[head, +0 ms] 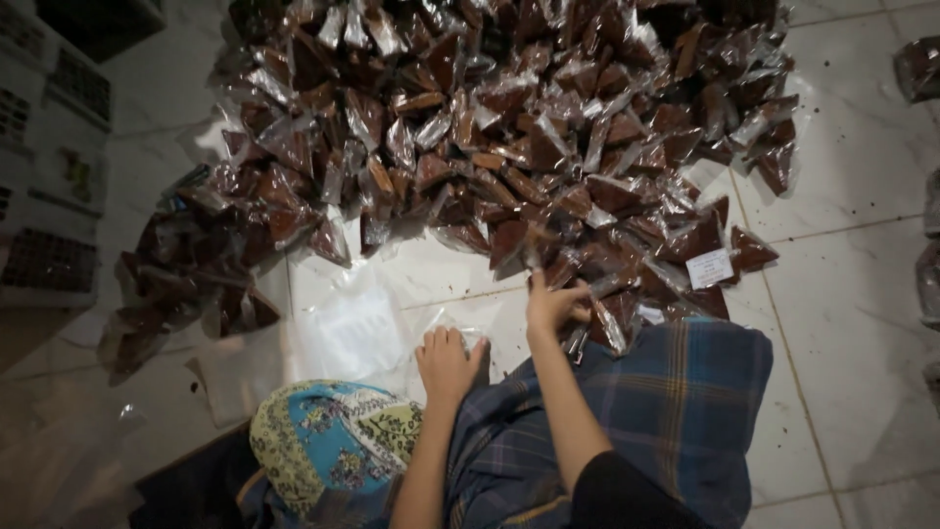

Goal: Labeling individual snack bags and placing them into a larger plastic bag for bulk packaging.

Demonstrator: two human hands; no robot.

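Plaid cloth (676,411) nearest; right hand (555,304) pinches packet (578,269), left hand (447,364) flat beside.

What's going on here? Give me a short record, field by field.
setting: white tiled floor
main things: big heap of small clear packets with brown filling
right hand: reaching into the heap's near edge, fingers on a packet
left hand: pressed on an empty clear bag
lap: blue plaid cloth
nearby: patterned blue-and-yellow cloth

The right hand (555,302) grips a brown-filled packet (548,260) at the pile's (509,118) edge; the left hand (447,364) rests on clear plastic (352,333).
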